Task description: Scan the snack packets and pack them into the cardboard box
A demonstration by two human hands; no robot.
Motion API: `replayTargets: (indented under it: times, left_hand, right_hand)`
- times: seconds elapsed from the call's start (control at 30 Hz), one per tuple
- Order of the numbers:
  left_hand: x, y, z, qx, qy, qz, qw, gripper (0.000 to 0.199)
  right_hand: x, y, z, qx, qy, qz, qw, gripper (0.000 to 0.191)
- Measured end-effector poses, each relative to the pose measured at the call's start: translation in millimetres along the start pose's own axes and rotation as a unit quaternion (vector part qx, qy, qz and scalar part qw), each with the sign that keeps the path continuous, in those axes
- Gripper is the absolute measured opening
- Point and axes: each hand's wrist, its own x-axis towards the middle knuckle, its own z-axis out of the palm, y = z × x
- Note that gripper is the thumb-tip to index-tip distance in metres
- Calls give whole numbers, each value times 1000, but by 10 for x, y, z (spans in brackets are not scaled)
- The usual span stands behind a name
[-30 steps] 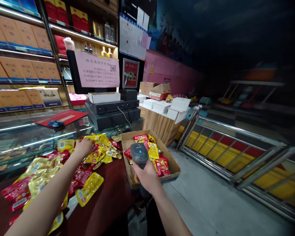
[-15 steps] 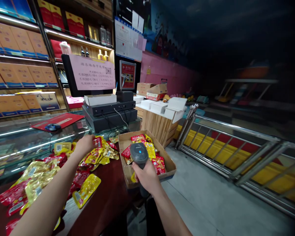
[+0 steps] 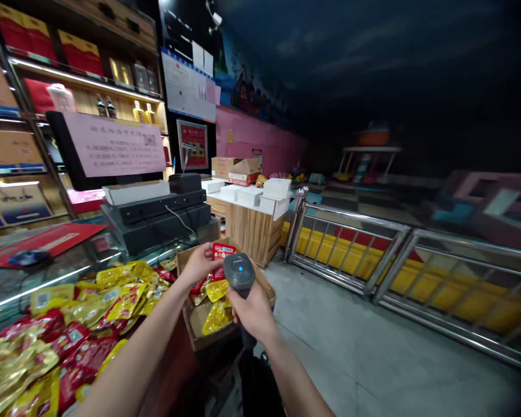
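head view shows the left hand (image 3: 201, 265) pinching, over the carton (image 3: 198, 319), the edge of a red packet (image 3: 224, 251), probably light, pliable, slippery and best held by its rim, the right hand (image 3: 255, 313) closed around a scanner (image 3: 239, 271).

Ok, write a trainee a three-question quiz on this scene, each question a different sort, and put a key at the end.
1. Which grip holds the handheld scanner? A) left B) right C) neither
2. True or false: the left grip holds nothing.
3. Fill in: in the view, the heaped packets lie to the ____ of the cardboard box.

Key: 1. B, the right grip. 2. False; it holds a red packet. 3. left.
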Motion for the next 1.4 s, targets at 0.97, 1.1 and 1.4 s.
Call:
replayTargets:
  times: [0.97, 1.1, 1.4]
  left_hand:
    - [102, 91, 242, -7, -41, 24, 999, 38]
    - [120, 65, 239, -32, -28, 12, 999, 43]
    - [155, 27, 147, -26, -20, 5, 999, 46]
  right_hand:
    - [40, -1, -70, 17, 3, -18, 1000, 12]
    - [50, 14, -62, 27, 4, -14, 1000, 13]
    - [33, -13, -44, 31, 0, 0, 1000, 15]
